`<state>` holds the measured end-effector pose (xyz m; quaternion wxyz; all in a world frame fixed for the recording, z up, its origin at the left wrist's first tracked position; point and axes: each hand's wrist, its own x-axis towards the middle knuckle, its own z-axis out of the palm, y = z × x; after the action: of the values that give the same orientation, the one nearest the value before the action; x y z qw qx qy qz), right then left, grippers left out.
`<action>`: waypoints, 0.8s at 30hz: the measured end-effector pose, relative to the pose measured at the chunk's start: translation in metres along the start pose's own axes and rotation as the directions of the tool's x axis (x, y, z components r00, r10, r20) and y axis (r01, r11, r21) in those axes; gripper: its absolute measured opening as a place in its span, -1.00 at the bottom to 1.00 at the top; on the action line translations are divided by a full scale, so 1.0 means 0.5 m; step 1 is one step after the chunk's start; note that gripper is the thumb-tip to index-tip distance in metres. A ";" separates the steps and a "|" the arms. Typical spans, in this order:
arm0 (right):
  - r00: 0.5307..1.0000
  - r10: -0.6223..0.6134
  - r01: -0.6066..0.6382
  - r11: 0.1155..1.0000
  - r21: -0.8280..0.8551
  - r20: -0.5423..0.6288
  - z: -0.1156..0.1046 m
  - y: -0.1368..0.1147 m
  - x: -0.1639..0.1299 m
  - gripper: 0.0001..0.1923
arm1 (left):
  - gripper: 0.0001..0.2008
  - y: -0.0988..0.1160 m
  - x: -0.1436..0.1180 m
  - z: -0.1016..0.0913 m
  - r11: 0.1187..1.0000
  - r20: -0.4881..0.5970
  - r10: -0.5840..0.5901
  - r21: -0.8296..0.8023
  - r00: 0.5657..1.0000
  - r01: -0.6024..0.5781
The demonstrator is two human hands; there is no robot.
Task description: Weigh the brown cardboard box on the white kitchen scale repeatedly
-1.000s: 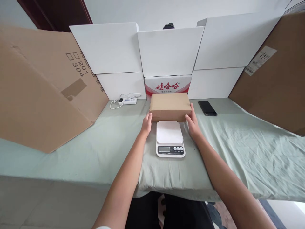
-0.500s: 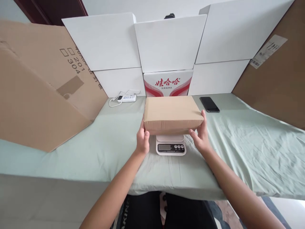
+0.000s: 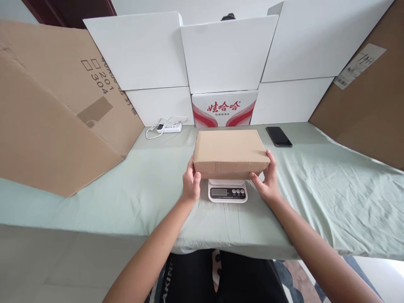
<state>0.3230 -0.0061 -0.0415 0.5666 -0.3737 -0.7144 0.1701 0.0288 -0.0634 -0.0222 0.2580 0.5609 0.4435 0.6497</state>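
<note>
Between my two hands is a flat brown cardboard box (image 3: pixel 232 147), level, over a white digital kitchen scale (image 3: pixel 227 193). My left hand (image 3: pixel 191 182) grips the box's left end, thumb at the front and fingers along the side. At the right end, my right hand (image 3: pixel 267 179) holds the corner, its thumb at the lower front edge. The box hides the scale's platform, so I cannot tell whether it rests on it. The scale's display and buttons face me, and no reading can be made out.
Behind stands a wall of white boxes (image 3: pixel 229 57), with a red-and-white printed carton (image 3: pixel 224 109) at its bottom. A white power strip with a cable (image 3: pixel 169 127) lies back left, a black phone (image 3: pixel 279 136) back right. Large cardboard panels (image 3: pixel 57 113) flank the green cloth (image 3: pixel 132 202).
The box has moved slightly right and sits a little lower over the scale, still between both hands. The whole view has shifted slightly.
</note>
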 end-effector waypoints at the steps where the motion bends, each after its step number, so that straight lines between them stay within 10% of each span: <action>1: 1.000 0.011 -0.011 1.000 0.003 -0.001 0.001 0.001 0.000 0.03 | -0.08 0.001 -0.001 0.001 1.000 0.004 -0.002 -0.004 1.000 0.002; 7: 0.982 0.033 -0.025 0.999 0.046 -0.186 -0.021 0.005 0.017 -0.03 | -0.06 -0.007 0.002 0.002 0.998 -0.069 -0.020 -0.055 0.997 0.016; 11: 0.867 0.178 -0.122 0.981 0.148 -0.466 -0.051 0.004 0.039 -0.12 | -0.03 -0.023 0.017 -0.005 0.988 -0.265 -0.115 -0.133 0.957 0.083; 24: 0.840 0.440 -0.303 0.866 0.397 -0.317 -0.028 0.041 0.045 -0.20 | -0.09 -0.049 0.029 -0.010 0.971 -0.242 -0.210 -0.167 0.947 0.172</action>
<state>0.3415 0.0215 -0.0356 0.7095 -0.4327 -0.4575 0.3162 0.0168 -0.0412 -0.0358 0.2996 0.4060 0.4776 0.7192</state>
